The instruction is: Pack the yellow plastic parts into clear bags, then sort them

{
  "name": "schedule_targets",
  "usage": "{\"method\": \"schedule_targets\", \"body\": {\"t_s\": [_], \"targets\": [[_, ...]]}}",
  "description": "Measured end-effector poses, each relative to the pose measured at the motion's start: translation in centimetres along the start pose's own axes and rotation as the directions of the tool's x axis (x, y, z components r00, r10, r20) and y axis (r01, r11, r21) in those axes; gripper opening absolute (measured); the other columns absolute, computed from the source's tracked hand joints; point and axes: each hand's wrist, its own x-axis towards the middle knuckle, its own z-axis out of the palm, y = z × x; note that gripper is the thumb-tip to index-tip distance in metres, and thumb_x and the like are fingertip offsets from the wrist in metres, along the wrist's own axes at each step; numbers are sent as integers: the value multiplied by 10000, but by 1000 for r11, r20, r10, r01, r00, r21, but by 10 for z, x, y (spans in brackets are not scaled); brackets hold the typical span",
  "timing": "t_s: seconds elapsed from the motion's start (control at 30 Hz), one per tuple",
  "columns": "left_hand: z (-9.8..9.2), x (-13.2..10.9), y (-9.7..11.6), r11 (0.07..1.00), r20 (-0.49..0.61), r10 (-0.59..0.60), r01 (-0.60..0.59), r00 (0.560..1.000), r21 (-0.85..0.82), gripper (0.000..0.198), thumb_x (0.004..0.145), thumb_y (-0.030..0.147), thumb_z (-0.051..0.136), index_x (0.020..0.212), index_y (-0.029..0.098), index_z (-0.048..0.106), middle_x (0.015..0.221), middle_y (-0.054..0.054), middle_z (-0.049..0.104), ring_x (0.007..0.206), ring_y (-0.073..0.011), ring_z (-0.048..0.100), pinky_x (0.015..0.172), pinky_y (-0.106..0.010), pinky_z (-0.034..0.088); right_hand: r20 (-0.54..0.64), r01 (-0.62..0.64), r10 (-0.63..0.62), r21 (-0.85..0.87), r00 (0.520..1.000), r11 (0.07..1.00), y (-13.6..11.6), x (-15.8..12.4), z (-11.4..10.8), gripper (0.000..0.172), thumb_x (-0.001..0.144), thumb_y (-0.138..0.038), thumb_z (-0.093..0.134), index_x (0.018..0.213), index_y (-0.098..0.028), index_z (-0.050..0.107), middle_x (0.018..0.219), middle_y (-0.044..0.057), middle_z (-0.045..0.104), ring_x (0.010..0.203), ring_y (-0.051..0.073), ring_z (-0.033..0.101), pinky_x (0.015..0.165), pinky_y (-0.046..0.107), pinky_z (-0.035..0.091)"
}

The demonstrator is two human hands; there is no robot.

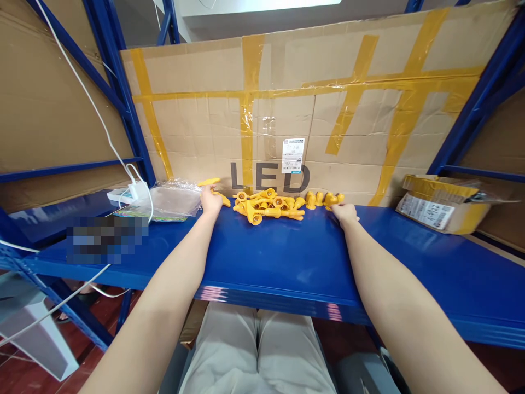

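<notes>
Many yellow plastic pieces (pixel 266 207) lie in a loose pile at the middle back of the blue shelf. To the right of the pile, several yellow cups (pixel 310 200) stand in a short row. My right hand (pixel 346 213) is at the right end of this row, its fingers closed on a yellow cup (pixel 329 200). Left of the pile, my left hand (pixel 210 200) has its fingers closed round a long yellow piece (pixel 209 181), which sticks out above the hand. Another yellow piece (pixel 224 200) lies just right of that hand.
Plastic bags (pixel 176 198) and a white power adapter (pixel 138 190) with cables are on the left. An open cardboard box (pixel 445 205) sits on the right. A large cardboard sheet (pixel 197 126) stands behind the blue shelf (pixel 279 262); blue posts flank it.
</notes>
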Motion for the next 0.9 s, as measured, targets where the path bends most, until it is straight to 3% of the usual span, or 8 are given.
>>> {"method": "schedule_targets", "body": {"t_s": [0.1,0.33,0.53,0.7,0.9], "targets": [[-5,-6,1,998,-46,-56,54,997,-37,523,712,5,463,1200,141,593,1247,-126,613,1188,-235,566,1013,-347,445,42,31,-31,-4,999,1000,-3,-4,-1,79,713,-241,615,757,-228,679,882,46,694,1006,275,606,1008,515,335],[-3,-10,-4,994,39,-36,32,999,107,500,704,28,574,1198,98,610,1334,-201,527,1199,-289,559,1025,-349,418,113,136,-132,-29,985,990,-10,-14,-2,81,724,-209,632,647,-235,643,792,29,653,964,279,593,960,515,348],[4,-7,-16,991,80,30,-40,996,130,586,703,-6,565,1258,183,576,1467,-136,445,1331,-295,448,1076,-423,391,154,231,-224,-28,962,973,-9,-16,-1,105,718,-145,592,685,-216,663,833,75,641,979,303,559,915,519,319],[5,-8,-19,988,144,18,-40,989,150,677,681,-18,568,1334,157,535,1535,-130,345,1348,-292,429,1096,-381,371,160,274,-266,-28,951,961,-7,-15,0,121,708,-116,574,689,-205,655,837,107,617,956,313,539,846,500,302],[8,-6,-21,972,232,58,-108,971,210,618,691,-21,522,1278,157,598,1495,-100,422,1397,-272,357,1137,-354,305,162,285,-277,-29,947,958,-8,-16,1,124,690,-112,579,677,-209,654,787,95,608,949,315,539,841,498,311]]}}
